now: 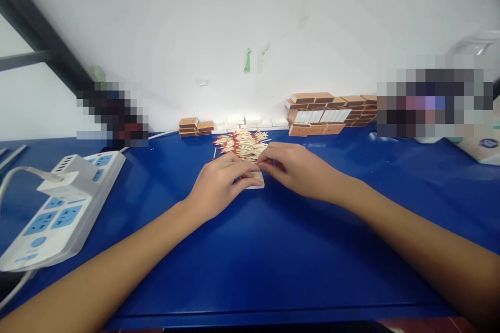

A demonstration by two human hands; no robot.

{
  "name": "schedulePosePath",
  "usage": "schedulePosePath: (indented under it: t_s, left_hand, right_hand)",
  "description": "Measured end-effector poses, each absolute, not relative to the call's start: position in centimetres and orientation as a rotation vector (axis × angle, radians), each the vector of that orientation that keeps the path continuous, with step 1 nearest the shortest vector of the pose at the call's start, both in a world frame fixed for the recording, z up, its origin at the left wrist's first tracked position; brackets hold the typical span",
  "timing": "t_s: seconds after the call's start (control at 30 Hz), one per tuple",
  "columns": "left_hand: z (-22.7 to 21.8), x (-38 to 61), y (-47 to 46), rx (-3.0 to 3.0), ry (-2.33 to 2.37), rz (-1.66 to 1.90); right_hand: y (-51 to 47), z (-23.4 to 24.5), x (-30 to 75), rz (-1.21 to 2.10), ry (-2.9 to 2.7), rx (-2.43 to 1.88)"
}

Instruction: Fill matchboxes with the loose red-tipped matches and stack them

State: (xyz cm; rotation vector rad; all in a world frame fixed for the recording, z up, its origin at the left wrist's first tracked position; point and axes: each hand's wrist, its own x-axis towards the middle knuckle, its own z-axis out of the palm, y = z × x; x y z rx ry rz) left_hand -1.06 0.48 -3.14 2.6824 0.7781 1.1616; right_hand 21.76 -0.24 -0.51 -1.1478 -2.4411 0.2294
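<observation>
Both my hands meet over a small white matchbox tray (258,182) lying on the blue table (253,250). My left hand (219,182) grips the tray, fingers curled round its near side. My right hand (292,166) has its fingers pinched together just above the tray; what they hold is too small to make out. Right behind the hands lies a loose pile of red-tipped matches (242,144).
A white power strip (58,208) with a plug sits at the left. Against the white wall stand a small stack of brown matchboxes (195,126), a row of white trays (250,122) and a larger stack of brown boxes (332,112). Blurred items flank both sides.
</observation>
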Motion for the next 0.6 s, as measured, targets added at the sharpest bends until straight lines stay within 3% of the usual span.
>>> schedulePosePath:
  t_s: [0.33,0.6]
  left_hand:
    - [-2.3,-1.7,0.7,2.708,0.810,1.206]
    - [-1.8,-2.6,0.8,2.932,0.884,0.694]
  right_hand:
    - [-0.6,-0.3,21.5,0.266,-2.418,-1.162]
    - [-1.1,-0.2,21.5,0.403,-2.534,-1.154]
